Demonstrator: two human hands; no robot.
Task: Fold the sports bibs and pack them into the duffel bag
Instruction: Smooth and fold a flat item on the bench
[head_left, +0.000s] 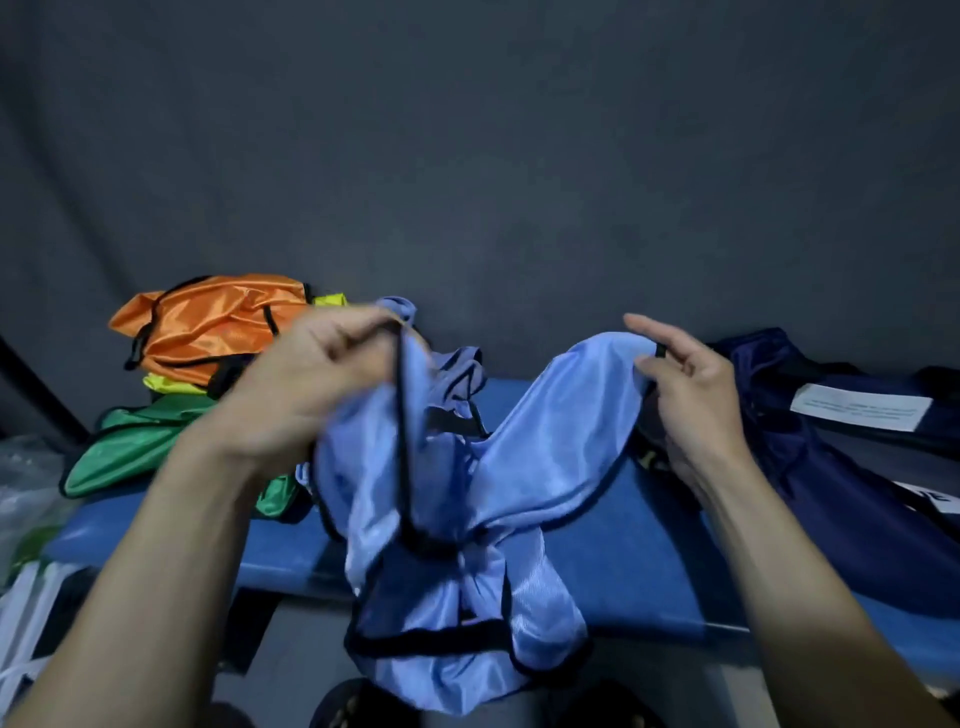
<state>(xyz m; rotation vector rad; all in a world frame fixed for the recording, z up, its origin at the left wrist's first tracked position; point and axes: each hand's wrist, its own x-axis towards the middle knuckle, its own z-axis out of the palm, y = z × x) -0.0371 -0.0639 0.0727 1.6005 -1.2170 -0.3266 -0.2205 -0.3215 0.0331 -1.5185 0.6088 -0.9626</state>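
Note:
A light blue sports bib with black trim hangs crumpled between my hands above the blue table. My left hand pinches one black-edged strap at its top. My right hand holds the other shoulder of the bib, thumb and fingers on the fabric, index finger stretched out. The bib's lower part droops past the table's front edge. A navy duffel bag with a white label lies at the right on the table.
At the back left lies a pile of bibs: orange on top, yellow under it, green at the bottom. More light blue fabric sits behind the held bib. A dark cloth wall stands behind the table.

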